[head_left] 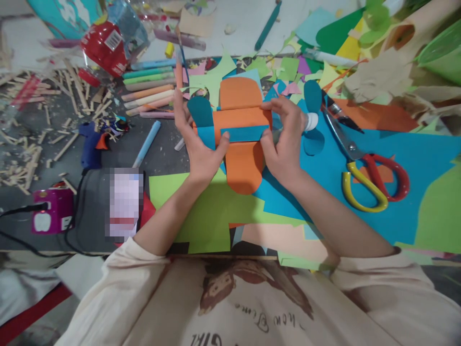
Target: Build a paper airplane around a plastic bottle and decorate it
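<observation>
Between my two hands is a toy plane [242, 117] made of orange and blue paper, with rounded orange wings above and below its body. A strip of blue paper [248, 133] lies along the body. My left hand [201, 151] grips the tail end beside a dark teal fin [200, 111], thumb at the strip's left end. My right hand [286, 144] is closed around the other end, thumb at the strip's right end. Just beyond the right fingers show a white bottle cap [311, 121] and teal oval paper pieces [312, 95]; whether they are joined is unclear.
Scissors [355, 154] with red and yellow handles lie right, on blue paper [425, 168]. At left are a blue glue gun [90, 144], a purple power block [52, 210], a phone [124, 204] and scattered wooden sticks [32, 166]. Felt-tip pens [149, 89] and paper scraps [288, 69] lie behind.
</observation>
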`<move>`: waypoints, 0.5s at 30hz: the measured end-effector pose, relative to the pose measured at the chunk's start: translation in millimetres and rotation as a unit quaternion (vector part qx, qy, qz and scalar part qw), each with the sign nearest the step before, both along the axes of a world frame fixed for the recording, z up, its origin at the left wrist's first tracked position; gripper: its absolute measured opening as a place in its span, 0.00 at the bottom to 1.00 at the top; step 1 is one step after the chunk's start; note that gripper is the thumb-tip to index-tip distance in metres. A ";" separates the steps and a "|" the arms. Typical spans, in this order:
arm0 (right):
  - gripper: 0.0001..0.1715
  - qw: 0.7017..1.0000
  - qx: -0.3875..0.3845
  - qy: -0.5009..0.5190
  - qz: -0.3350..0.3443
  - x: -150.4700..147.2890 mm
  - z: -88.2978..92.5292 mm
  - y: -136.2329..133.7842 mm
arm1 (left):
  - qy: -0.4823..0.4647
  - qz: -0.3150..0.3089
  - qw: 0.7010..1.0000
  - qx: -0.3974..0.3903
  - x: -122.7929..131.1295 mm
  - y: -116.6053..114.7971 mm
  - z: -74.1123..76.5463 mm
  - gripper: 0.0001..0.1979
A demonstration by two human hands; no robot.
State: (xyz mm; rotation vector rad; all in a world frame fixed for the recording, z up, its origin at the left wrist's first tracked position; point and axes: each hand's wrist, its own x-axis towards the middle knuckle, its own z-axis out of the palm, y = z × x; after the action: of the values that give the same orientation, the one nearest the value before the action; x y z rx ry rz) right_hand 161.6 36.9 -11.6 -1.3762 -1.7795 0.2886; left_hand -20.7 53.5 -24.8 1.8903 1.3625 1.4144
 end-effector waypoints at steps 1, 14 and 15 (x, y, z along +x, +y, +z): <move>0.21 1.000 0.009 0.006 0.002 0.1 -0.9 0.0 | -0.011 -0.005 1.000 0.010 0.1 0.7 -1.7 0.42; 0.24 0.999 0.003 -0.048 -0.002 1.2 -1.9 1.7 | -0.033 -0.006 0.999 -0.032 -1.5 0.3 -3.5 0.49; 0.23 0.999 0.003 -0.043 -0.003 1.8 -2.0 1.4 | -0.031 -0.004 0.999 -0.036 -2.1 0.7 -4.8 0.49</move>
State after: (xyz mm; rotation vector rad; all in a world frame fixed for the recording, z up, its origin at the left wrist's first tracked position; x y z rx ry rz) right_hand 163.4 38.4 -13.6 -1.4085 -1.8455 0.2239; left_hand -22.8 54.2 -29.6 1.7896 1.3570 1.3909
